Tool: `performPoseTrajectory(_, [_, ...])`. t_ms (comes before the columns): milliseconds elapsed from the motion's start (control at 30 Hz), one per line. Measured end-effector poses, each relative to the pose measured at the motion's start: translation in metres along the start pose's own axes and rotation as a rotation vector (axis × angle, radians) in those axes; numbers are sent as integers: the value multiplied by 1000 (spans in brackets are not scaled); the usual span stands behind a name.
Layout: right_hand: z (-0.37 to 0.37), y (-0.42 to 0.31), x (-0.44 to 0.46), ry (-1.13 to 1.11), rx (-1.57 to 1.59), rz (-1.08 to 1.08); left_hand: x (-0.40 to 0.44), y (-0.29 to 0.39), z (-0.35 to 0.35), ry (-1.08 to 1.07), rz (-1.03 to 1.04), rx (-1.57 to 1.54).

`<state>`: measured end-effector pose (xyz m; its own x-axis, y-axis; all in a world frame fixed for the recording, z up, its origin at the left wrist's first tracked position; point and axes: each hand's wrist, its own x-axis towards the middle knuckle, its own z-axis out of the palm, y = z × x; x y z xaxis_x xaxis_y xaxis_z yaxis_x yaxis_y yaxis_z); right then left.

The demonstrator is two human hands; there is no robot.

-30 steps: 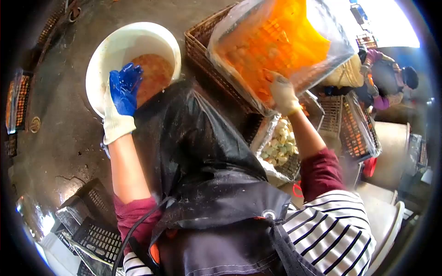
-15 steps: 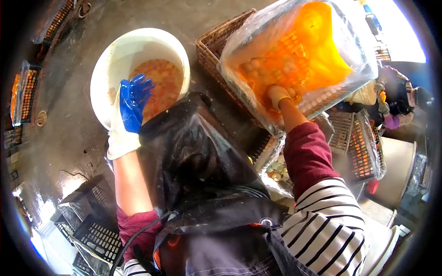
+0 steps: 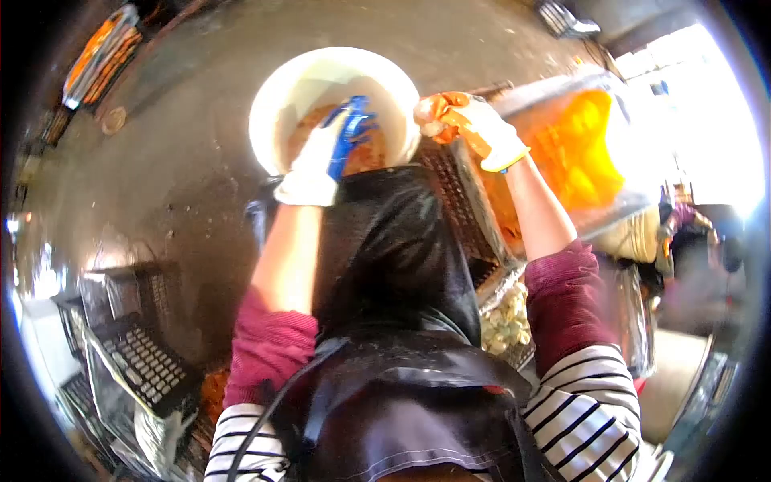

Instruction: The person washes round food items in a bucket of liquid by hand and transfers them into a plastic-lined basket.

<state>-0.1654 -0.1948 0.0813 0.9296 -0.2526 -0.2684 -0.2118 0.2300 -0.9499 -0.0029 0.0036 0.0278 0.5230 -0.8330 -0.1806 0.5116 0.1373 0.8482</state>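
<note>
My left hand [image 3: 336, 149], in a white glove with a blue-coated palm, hangs over the white bucket [image 3: 269, 120] with its fingers apart and nothing in them. Orange-pink pieces [image 3: 373, 153] lie low in the bucket, partly hidden by that hand. To the right of the bucket's rim, my right hand [image 3: 474, 128] wears an orange-and-white glove. Its fingers are curled round a pale, rounded piece [image 3: 434, 128], too blurred to identify. Behind my right forearm stands a plastic-lined crate with an orange sheet [image 3: 574, 149] in it.
A dark apron [image 3: 377, 249] covers my knees, close against the bucket. Pale rounded pieces [image 3: 507, 321] lie in a container by my right elbow. Black crates [image 3: 148, 361] are stacked at lower left. Another person [image 3: 695, 249] is at the far right.
My right hand has come up out of the lined crate with a pale piece and moved left toward the bucket. My left hand is still over the bucket. The view has shifted.
</note>
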Motion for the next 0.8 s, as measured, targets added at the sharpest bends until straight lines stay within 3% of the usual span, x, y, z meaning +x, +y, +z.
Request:
performPoseTrajectory(33, [9,5,19,-129,121,0,3,-5,-4,-47,47,-11])
performPoseTrajectory(67, [50,-23,16,-18,-82,-2,1,-3,-3,-22,50,-13])
performPoseTrajectory(133, [55,-5,51,-173,-345,-151,-1,-1,0,25,53,-75])
performPoseTrajectory(200, [62,14,76,-234,-223,-181,-4,1,-2,96,76,-155])
performPoseTrajectory(333, [67,20,99,-94,-505,-199,-13,16,-1,256,20,-195])
performPoseTrajectory(400, [61,39,116,-28,-820,-404,-2,12,-9,309,-47,-134])
performPoseTrajectory(433, [58,44,119,-12,-818,-419,3,9,-12,335,-80,-102])
performPoseTrajectory(500, [67,38,115,3,-654,-360,-1,16,-3,333,-97,-275])
performPoseTrajectory(567, [72,31,112,22,-709,-312,-3,18,0,291,-99,-370])
performPoseTrajectory(633, [74,25,112,59,-1145,-362,-3,16,-3,209,-81,-389])
performPoseTrajectory(700, [81,14,95,1,-1102,-369,0,12,-5,242,-22,-359])
performPoseTrajectory(800, [77,6,82,25,-1285,-760,2,8,-8,293,29,-316])
